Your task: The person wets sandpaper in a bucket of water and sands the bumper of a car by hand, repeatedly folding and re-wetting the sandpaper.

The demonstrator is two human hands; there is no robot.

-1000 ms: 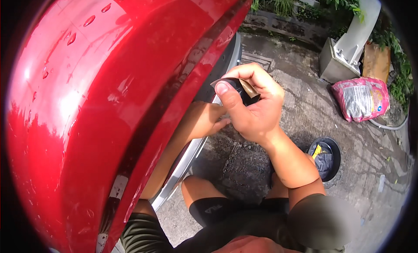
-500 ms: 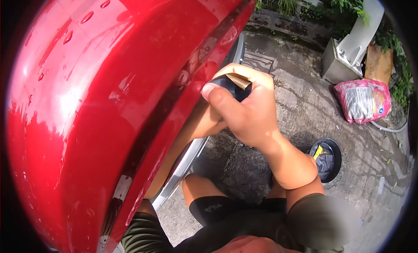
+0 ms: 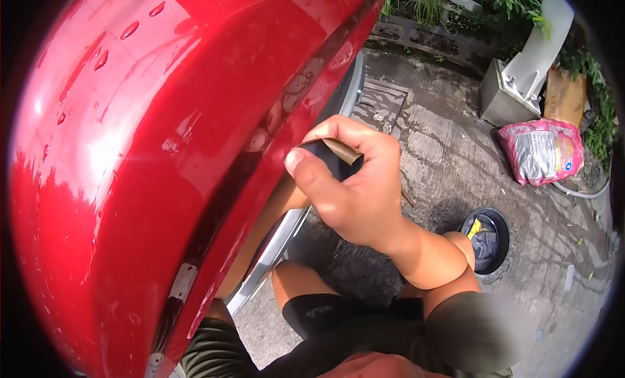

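Note:
A glossy red car body panel fills the left side, with water drops on its surface. Dark streaks and pale scuffed patches run along its lower edge. My right hand is closed around a folded sheet of sandpaper, black on one face and brown on the other. Its thumb lies close to the panel's edge; whether the sheet touches the paint is hidden. My left forearm reaches up along the panel's underside. The fingers of my left hand are hidden behind the panel and my right hand.
A black bucket stands on the concrete floor at my right, holding dark material and something yellow. Farther right are a pink bag, cardboard and a post on a concrete block. A silver-grey car trim strip runs below the panel.
My right hand has slid down and left along the panel's edge with the sandpaper. Less of my left hand shows behind it now.

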